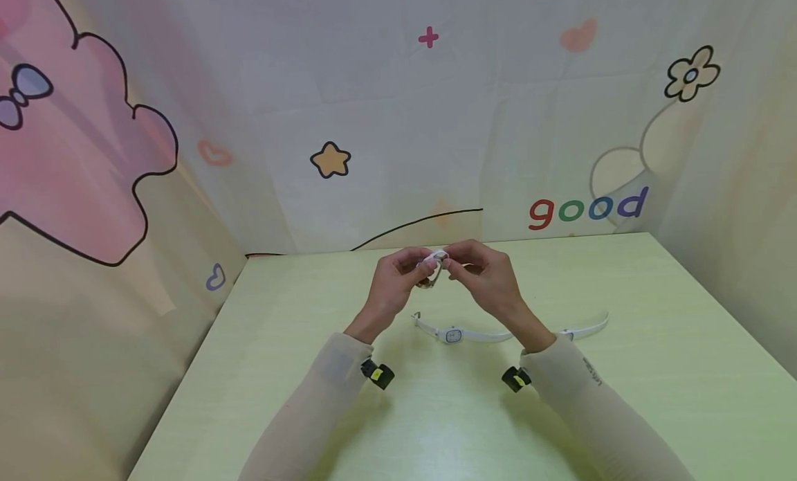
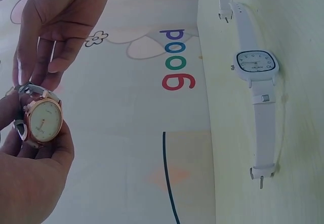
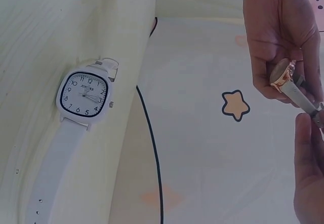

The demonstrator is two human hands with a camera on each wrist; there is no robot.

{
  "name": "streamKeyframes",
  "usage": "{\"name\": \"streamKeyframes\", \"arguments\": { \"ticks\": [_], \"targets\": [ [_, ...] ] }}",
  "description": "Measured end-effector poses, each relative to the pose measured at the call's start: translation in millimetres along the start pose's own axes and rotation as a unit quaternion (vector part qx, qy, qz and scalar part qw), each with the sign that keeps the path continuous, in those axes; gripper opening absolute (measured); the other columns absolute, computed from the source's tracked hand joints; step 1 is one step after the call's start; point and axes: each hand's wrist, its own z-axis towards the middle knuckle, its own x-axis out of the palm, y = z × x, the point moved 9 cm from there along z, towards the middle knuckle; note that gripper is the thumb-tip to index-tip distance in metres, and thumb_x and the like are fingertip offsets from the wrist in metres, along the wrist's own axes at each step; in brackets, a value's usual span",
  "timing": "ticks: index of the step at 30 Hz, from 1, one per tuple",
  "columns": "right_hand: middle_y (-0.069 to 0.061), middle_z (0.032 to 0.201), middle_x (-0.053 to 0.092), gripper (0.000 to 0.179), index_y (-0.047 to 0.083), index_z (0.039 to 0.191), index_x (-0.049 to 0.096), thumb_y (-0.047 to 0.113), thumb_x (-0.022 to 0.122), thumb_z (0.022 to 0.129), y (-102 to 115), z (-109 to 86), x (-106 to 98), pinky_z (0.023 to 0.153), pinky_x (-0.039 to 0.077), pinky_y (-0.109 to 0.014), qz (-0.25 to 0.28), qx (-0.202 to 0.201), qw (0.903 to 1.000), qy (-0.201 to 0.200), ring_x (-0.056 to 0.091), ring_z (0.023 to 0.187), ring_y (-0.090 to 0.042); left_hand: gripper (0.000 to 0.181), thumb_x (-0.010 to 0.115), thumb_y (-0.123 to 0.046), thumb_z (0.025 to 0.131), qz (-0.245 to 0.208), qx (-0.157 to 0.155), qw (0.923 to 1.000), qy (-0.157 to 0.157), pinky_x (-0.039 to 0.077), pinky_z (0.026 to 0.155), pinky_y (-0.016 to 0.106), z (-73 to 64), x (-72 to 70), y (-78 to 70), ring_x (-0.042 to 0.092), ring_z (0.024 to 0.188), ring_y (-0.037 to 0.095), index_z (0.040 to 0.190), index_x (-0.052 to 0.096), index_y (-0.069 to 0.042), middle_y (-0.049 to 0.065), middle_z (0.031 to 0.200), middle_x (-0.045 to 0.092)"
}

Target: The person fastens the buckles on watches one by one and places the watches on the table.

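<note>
Above the table, both hands meet at a wristwatch (image 2: pixel 44 121) with a rose-gold case, pale dial and white strap. My left hand (image 1: pixel 387 287) grips the watch by its case and strap, the dial facing outward in the left wrist view. The strap looks bent round into a loop. Fingertips of my right hand (image 1: pixel 488 280) pinch the strap near its buckle end, which they partly hide. Beneath the hands, a white watch (image 1: pixel 453 336) with a squarish case and black-ringed dial lies flat, strap stretched out.
Another white watch (image 1: pixel 585 327) lies to the right on the pale table (image 1: pixel 261 398), partly hidden behind the right wrist. A printed cloth backdrop (image 1: pixel 386 121) rises along the table's far edge. Small dark cameras sit on both cuffs.
</note>
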Motion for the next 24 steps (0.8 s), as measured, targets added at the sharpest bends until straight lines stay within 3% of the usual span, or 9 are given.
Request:
{"name": "streamKeyframes", "arguments": {
  "ticks": [4, 9, 21, 24],
  "targets": [
    [-0.012, 0.102, 0.073, 0.016, 0.005, 0.107, 0.071, 0.010, 0.069, 0.092, 1.4, 0.3, -1.0, 0.073, 0.058, -0.019, 0.004, -0.007, 0.9999, -0.009, 0.069, 0.084, -0.011, 0.025, 0.069, -0.020, 0.093, -0.001, 0.000, 1.0000, -0.001, 0.057, 0.072, 0.024, -0.5, 0.0, -0.2, 0.064, 0.080, 0.011, 0.110, 0.069, -0.001, 0.023, 0.101, 0.067],
    [-0.013, 0.101, 0.074, 0.016, 0.004, 0.106, 0.072, 0.009, 0.069, 0.091, 3.6, 0.6, -1.8, 0.071, 0.058, -0.019, -0.002, -0.020, 0.9997, -0.015, 0.067, 0.084, -0.002, 0.024, 0.070, -0.020, 0.093, -0.007, 0.000, 1.0000, -0.001, 0.056, 0.071, 0.024, -1.0, 0.5, -0.3, 0.063, 0.081, 0.017, 0.108, 0.069, -0.002, 0.012, 0.094, 0.068],
    [-0.013, 0.103, 0.073, 0.017, 0.004, 0.108, 0.073, 0.005, 0.068, 0.091, 11.4, -0.8, -1.0, 0.069, 0.058, -0.019, -0.014, -0.056, 0.9982, -0.016, 0.067, 0.083, -0.004, 0.024, 0.069, -0.020, 0.093, -0.003, 0.002, 1.0000, -0.001, 0.056, 0.071, 0.024, 0.0, 0.1, 1.1, 0.065, 0.081, 0.015, 0.109, 0.069, -0.001, 0.024, 0.100, 0.068],
    [-0.012, 0.103, 0.073, 0.017, 0.003, 0.107, 0.074, 0.004, 0.068, 0.091, 11.5, -0.6, 0.3, 0.069, 0.059, -0.020, -0.008, -0.060, 0.9981, -0.010, 0.069, 0.084, -0.010, 0.024, 0.069, -0.019, 0.093, -0.004, 0.002, 1.0000, -0.002, 0.057, 0.071, 0.024, 0.2, -0.3, 1.2, 0.065, 0.080, 0.010, 0.109, 0.069, -0.001, 0.025, 0.102, 0.067]
  ]
}}
